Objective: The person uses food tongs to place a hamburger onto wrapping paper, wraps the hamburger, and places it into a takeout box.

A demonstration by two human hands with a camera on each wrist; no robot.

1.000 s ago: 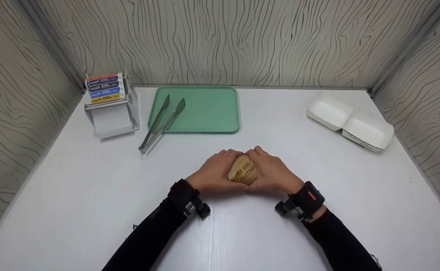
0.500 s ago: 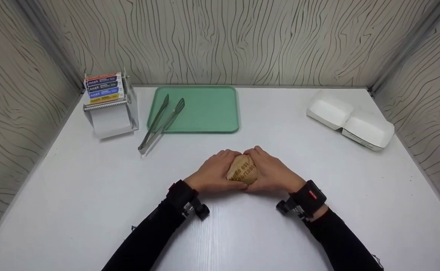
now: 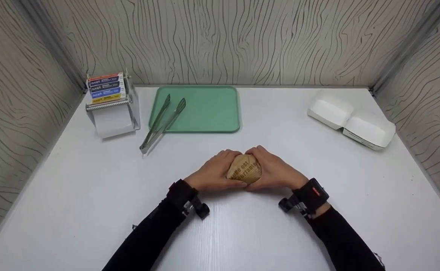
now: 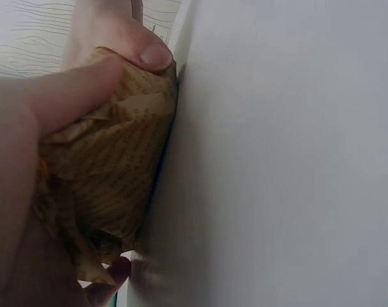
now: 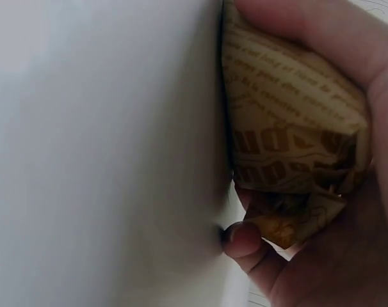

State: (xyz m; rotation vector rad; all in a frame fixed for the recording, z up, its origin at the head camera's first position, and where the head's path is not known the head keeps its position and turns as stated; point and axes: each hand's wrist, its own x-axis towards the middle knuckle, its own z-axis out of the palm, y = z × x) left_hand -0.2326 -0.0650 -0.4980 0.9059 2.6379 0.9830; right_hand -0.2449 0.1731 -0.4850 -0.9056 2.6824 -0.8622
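Between both hands, low on the white table, sits a round paper-wrapped burger [image 3: 245, 170] in brown printed paper; its filling is hidden. My left hand [image 3: 214, 173] grips its left side, fingers behind and thumb along the front. The right hand [image 3: 274, 171] curls round the opposite side, its thumb meeting the left thumb at the front. In the left wrist view, the wrapped burger [image 4: 120, 153] shows creased paper and loose folds. From the right wrist, large brown letters show on the wrapped burger [image 5: 290, 96], with crumpled folds toward the right hand's palm.
Metal tongs [image 3: 162, 124] lie partly across a green tray [image 3: 212, 111] at the back. A label dispenser [image 3: 112, 107] with coloured boxes stands at the back left. On the right is an opened white carton [image 3: 350, 119]. Patterned walls enclose the table [image 3: 73, 195].
My right hand has shifted slightly to the right, and a little more of the paper's printed top shows. The left hand's hold looks the same. Everything else stays in place.
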